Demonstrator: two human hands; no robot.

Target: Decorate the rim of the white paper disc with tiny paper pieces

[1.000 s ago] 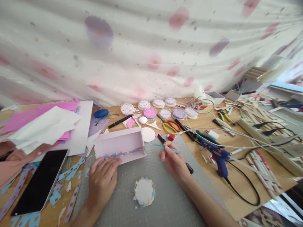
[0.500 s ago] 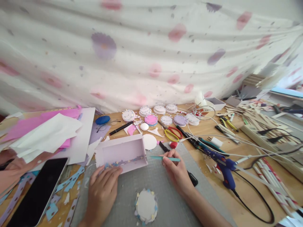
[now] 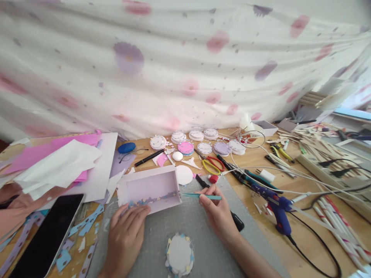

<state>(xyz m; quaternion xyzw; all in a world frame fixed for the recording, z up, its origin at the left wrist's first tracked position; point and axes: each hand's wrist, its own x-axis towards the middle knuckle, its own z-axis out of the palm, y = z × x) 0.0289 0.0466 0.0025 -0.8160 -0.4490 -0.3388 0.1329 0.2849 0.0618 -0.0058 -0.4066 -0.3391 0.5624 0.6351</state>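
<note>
My right hand (image 3: pixel 218 211) pinches a pair of turquoise tweezers (image 3: pixel 213 197), their tips pointing left at the right end of a pale lilac box (image 3: pixel 156 173). My left hand (image 3: pixel 127 227) grips the near left edge of that box, its fingers over the wall. Small blue, yellow and purple paper bits (image 3: pixel 153 199) lie along the near inner side of the box. Between my hands and closer to me, a white disc (image 3: pixel 180 254) rimmed with small coloured pieces lies on the grey cutting mat (image 3: pixel 153 251). Whether the tweezers hold a bit is too small to tell.
Decorated discs (image 3: pixel 185 147) stand in rows at the back. Scissors (image 3: pixel 213 165), a black-handled cutter (image 3: pixel 237 221) and a blue glue gun (image 3: pixel 278 210) with cables lie to the right. A phone (image 3: pixel 48 235), paper scraps (image 3: pixel 87 222) and sheets (image 3: pixel 60 162) cover the left.
Both hands, the box and the tweezers keep nearly the same positions. The whole view has shifted very slightly.
</note>
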